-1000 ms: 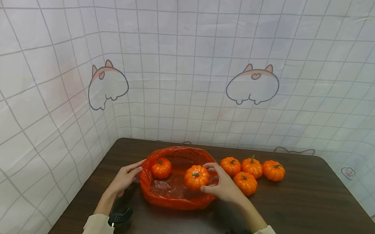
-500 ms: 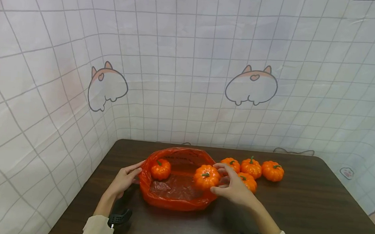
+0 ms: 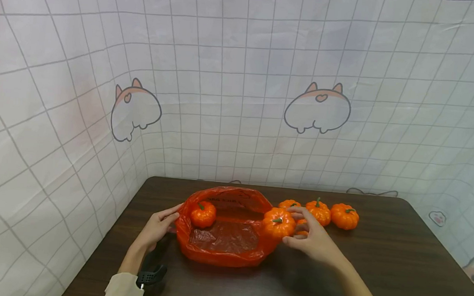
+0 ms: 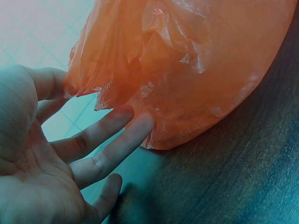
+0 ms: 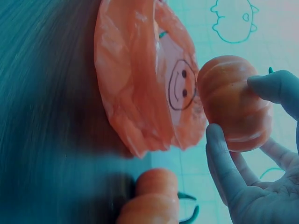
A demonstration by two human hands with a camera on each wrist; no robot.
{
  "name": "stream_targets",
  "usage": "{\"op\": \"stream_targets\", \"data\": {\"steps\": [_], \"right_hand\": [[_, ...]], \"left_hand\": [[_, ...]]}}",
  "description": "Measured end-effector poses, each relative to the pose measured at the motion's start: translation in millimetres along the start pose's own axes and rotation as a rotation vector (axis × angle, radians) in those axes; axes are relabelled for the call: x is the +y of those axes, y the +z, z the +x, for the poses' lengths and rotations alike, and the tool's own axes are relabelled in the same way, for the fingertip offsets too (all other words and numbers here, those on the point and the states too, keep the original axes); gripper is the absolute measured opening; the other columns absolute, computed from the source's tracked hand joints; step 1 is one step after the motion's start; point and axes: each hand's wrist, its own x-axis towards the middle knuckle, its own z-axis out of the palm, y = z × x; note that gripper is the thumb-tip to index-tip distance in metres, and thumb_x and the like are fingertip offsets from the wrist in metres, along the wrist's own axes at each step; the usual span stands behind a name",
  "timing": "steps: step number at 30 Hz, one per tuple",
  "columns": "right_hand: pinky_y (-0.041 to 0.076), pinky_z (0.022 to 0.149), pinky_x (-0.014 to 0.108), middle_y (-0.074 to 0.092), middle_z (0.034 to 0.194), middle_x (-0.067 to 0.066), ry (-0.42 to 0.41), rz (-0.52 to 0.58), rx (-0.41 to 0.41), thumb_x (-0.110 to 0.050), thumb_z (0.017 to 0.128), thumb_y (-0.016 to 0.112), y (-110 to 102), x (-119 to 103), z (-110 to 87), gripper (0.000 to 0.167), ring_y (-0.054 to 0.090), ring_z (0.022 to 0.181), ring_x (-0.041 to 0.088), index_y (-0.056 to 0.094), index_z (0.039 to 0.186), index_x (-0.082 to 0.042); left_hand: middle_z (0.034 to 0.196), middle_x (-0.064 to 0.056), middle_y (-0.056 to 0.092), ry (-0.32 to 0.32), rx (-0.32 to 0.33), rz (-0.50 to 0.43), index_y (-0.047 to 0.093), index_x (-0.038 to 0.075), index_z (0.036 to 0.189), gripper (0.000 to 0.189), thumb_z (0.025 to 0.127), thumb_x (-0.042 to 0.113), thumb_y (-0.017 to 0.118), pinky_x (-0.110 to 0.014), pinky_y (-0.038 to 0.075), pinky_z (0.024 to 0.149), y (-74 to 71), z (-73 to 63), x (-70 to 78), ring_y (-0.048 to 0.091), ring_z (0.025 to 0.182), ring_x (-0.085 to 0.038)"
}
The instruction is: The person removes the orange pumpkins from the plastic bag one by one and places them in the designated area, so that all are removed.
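An orange-red plastic bag (image 3: 223, 257) stands with its mouth open in the middle of the table. One small pumpkin (image 3: 203, 214) lies inside, toward the left. My left hand (image 3: 156, 227) pinches the bag's left rim between thumb and index finger, with other fingers against its side, as the left wrist view shows. My right hand (image 3: 315, 238) grips another small pumpkin (image 3: 279, 223) by its side, fingers and thumb around it, above the bag's right rim. In the right wrist view this held pumpkin (image 5: 233, 102) appears raised off the table.
Several more small pumpkins (image 3: 318, 213) sit on the dark wooden table (image 3: 379, 252) to the right of the bag, some partly hidden behind my right hand. A white gridded cloth (image 3: 232, 96) with cartoon animals hangs behind the table and along its sides.
My right hand has moved to the right with the pumpkin, from over the bag's inside to its right rim. My left hand has stayed at the bag's left rim.
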Motion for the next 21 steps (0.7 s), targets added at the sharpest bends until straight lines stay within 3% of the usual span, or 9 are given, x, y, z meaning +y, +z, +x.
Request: {"op": "stream_targets", "data": {"steps": [6, 13, 21], "right_hand": [[0.057, 0.090, 0.034, 0.043, 0.144, 0.027, 0.009, -0.020, 0.035, -0.020, 0.088, 0.081, -16.1, 4.8, -9.2, 0.070, 0.060, 0.112, 0.032, 0.044, 0.146, -0.014], [0.057, 0.082, 0.027, 0.041, 0.148, 0.030, 0.034, -0.033, 0.083, -0.020, 0.090, 0.080, -33.6, 12.2, -18.8, 0.072, 0.059, 0.113, 0.034, 0.040, 0.149, -0.011], [0.059, 0.079, 0.029, 0.042, 0.147, 0.027, 0.059, -0.017, 0.123, -0.020, 0.091, 0.079, -49.3, 22.6, -30.3, 0.073, 0.059, 0.112, 0.030, 0.038, 0.150, -0.012]], "left_hand": [[0.153, -0.018, 0.052, -0.006, 0.005, -0.003, 0.052, 0.017, 0.152, 0.044, 0.109, 0.026, 0.052, -0.039, 0.062, 0.089, 0.7, 0.5, 0.7, 0.068, 0.114, -0.025], [0.153, -0.019, 0.052, 0.000, 0.002, 0.005, 0.051, 0.016, 0.152, 0.045, 0.109, 0.026, 0.052, -0.039, 0.062, 0.088, 0.5, 0.9, 0.0, 0.069, 0.111, -0.022], [0.152, -0.017, 0.053, -0.007, 0.006, 0.006, 0.052, 0.017, 0.152, 0.044, 0.109, 0.026, 0.052, -0.038, 0.062, 0.089, 0.0, 1.5, -0.8, 0.069, 0.110, -0.021]]}}
